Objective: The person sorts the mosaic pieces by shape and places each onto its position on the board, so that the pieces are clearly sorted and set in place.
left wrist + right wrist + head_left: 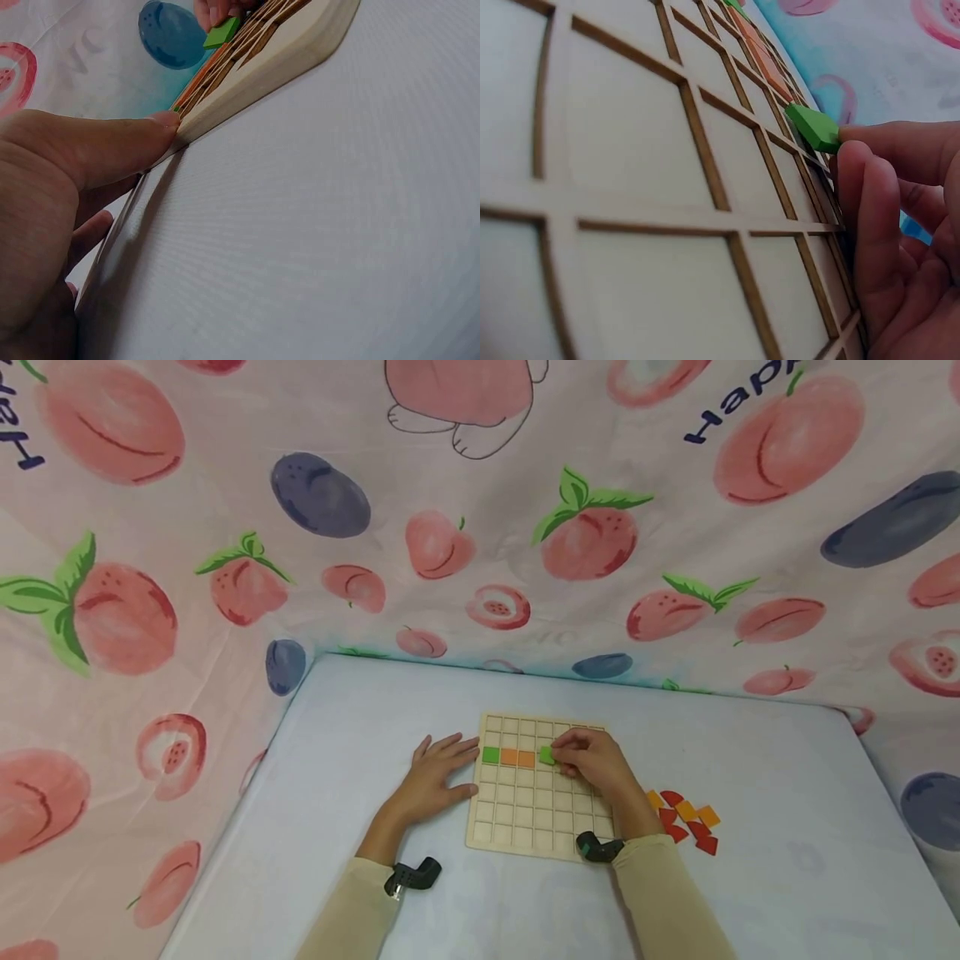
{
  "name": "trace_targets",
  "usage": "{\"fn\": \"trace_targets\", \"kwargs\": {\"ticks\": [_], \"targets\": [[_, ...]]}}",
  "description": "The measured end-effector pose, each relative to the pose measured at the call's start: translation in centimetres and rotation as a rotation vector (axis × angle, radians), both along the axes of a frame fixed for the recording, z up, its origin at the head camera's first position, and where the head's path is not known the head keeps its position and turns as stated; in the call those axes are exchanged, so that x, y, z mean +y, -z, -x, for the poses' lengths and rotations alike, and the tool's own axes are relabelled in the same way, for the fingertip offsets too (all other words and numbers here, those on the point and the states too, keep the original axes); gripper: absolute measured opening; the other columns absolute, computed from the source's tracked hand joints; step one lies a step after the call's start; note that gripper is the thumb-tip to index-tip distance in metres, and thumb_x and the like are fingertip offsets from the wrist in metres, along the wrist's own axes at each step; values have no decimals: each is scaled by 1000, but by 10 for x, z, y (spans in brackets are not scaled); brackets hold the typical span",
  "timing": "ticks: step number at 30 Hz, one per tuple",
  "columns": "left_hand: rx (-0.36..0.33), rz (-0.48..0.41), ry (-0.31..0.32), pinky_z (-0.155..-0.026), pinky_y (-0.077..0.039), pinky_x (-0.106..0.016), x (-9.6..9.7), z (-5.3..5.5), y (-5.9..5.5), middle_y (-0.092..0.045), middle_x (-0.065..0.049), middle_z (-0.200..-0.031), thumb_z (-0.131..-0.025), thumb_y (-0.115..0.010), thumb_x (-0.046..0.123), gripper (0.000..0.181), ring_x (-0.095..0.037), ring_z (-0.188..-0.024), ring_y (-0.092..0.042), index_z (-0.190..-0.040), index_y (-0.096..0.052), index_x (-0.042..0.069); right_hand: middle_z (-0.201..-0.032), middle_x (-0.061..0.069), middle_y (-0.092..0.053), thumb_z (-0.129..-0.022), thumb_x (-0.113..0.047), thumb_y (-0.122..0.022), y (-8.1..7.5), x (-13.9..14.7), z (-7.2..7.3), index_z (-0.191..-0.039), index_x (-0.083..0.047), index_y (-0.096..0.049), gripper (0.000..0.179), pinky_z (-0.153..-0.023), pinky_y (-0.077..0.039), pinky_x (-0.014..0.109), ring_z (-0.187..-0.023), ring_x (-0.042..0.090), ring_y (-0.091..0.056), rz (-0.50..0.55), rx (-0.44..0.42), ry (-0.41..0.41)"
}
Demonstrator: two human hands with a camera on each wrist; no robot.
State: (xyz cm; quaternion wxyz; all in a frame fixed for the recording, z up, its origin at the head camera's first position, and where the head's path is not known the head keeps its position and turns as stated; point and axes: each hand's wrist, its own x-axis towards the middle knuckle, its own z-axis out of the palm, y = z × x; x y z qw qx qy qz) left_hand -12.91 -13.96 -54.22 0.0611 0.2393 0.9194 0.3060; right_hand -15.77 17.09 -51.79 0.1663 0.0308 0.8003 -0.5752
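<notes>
A wooden grid board (525, 818) lies on the white-covered table. In one of its upper rows sit a green square tile (491, 755) at the left edge and two orange square tiles (517, 757) beside it. My right hand (592, 760) pinches another green square tile (816, 127) between thumb and fingers, just over the same row, right of the orange ones. My left hand (435, 777) lies with fingers spread at the board's left edge. In the left wrist view its thumb (135, 146) touches the board's side.
Right of the board, partly behind my right forearm, lies a loose group of yellow square tiles (708, 816) and red quarter-round tiles (707, 844). A fruit-printed cloth (450, 635) hangs behind the table and along its left side. Each wrist wears a black camera (423, 872).
</notes>
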Motion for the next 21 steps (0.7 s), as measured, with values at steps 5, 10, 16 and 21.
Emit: {"fn": "trace_targets", "kwargs": {"ticks": [5,10,16,21], "targets": [[1,8,1,-126,-3,-61,0,-1,2,-43,4,-162,-94,-71,39,64,-25,-156,-28,-151,-52,15,-76,4,-66,-93,-17,-75,4,-2,-2,-104,-5,-74,17,-62,-51,29,-63,18,-57,-32,-18,25],[4,14,1,-126,-3,-61,0,0,2,-42,5,-162,-94,-70,39,64,-25,-156,-28,-151,-52,15,-81,5,-67,-93,-18,-74,5,-2,-2,-104,-7,-74,16,-61,-52,28,-65,19,-59,-53,3,-5],[3,11,-3,-126,-3,-61,0,1,2,-42,5,-162,-94,-71,38,64,-25,-156,-28,-151,-52,16,-82,5,-68,-92,-16,-75,6,-1,-2,-101,-8,-75,12,-62,-53,27,-64,18,-60,-95,44,-45],[1,12,-2,-126,-3,-61,1,1,2,-42,4,-162,-94,-71,38,63,-25,-156,-28,-150,-53,16,-82,5,-70,-91,-16,-75,8,-1,-1,-100,-9,-76,11,-64,-54,29,-64,18,-63,-144,74,-60]]}}
